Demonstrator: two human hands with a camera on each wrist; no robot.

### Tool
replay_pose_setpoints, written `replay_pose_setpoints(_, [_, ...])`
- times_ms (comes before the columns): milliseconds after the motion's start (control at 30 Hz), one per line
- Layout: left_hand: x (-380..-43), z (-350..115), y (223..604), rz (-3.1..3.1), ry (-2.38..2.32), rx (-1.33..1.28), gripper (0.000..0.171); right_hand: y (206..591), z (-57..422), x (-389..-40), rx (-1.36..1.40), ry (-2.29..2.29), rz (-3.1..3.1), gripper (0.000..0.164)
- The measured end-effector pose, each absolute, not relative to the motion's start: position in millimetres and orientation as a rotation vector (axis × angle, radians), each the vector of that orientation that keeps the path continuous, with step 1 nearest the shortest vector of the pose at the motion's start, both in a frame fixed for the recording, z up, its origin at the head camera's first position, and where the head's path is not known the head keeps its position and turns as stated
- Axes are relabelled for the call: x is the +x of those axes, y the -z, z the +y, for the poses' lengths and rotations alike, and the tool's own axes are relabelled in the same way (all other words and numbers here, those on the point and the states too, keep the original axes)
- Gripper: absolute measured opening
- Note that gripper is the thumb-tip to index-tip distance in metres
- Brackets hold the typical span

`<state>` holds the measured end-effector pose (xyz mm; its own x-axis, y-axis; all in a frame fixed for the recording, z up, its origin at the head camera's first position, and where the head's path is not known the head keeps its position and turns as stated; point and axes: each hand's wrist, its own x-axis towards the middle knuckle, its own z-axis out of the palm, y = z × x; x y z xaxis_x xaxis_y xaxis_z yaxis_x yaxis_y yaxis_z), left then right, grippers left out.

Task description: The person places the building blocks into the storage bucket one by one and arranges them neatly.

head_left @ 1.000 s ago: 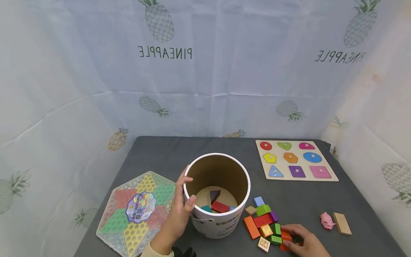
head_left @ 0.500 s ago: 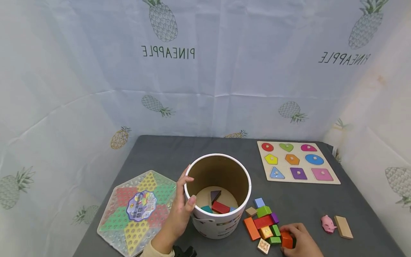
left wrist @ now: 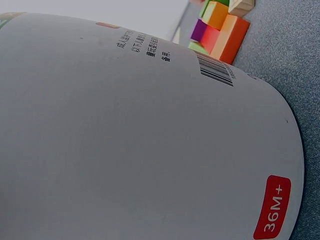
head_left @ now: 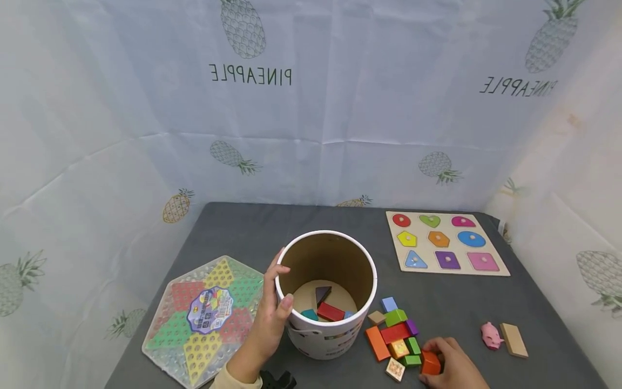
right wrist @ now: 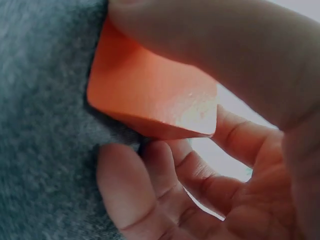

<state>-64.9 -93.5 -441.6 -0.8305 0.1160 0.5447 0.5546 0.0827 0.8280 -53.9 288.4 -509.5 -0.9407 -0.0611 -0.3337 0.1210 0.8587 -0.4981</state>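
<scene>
A white bucket (head_left: 330,343) stands on the dark table. My left hand (head_left: 269,321) grips its left rim, the thumb toward the near side; that hand is out of sight in the left wrist view, where the bucket's printed wall (left wrist: 140,135) fills most of the picture. Several wooden blocks lie inside, among them a red block (head_left: 331,312) and a dark triangular block (head_left: 323,294). To the right of the bucket, my right hand (head_left: 454,364) pinches an orange block (right wrist: 150,90) between thumb and fingers, down at the table beside a green block (head_left: 411,361).
Loose blocks sit clustered right of the bucket, including a red block (head_left: 394,333) and an orange block (head_left: 377,343). Further right are a pink pig figure (head_left: 492,335) and a plain wooden block (head_left: 514,340). A shape puzzle board (head_left: 447,243) lies behind; a star-patterned game board (head_left: 206,321) lies left.
My right hand has turned the orange block and drawn it slightly apart from the green blocks. The left hand keeps its hold on the bucket. The head view has shifted slightly.
</scene>
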Motion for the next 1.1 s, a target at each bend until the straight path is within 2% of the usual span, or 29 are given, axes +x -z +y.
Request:
replay_pose_setpoints(600, [-65,-95,440,-2.031,1.81,-0.668,0.042,510,291,-54,0.023,0.775,2.662,0.056])
replay_pose_setpoints(833, [-65,-95,441,-2.012,1.824,-0.685,0.042,517,293,-51,0.075,0.777,2.642,0.065])
replay_pose_setpoints(933, [-64,-94,442,-1.999,1.843,-0.698,0.042,518,298,-49,0.04,0.845,2.61,0.056])
replay_pose_setpoints(1100, [-64,-93,441,-1.999,1.842,-0.705,0.042,515,313,-43,-0.166,1.033,2.545,0.042])
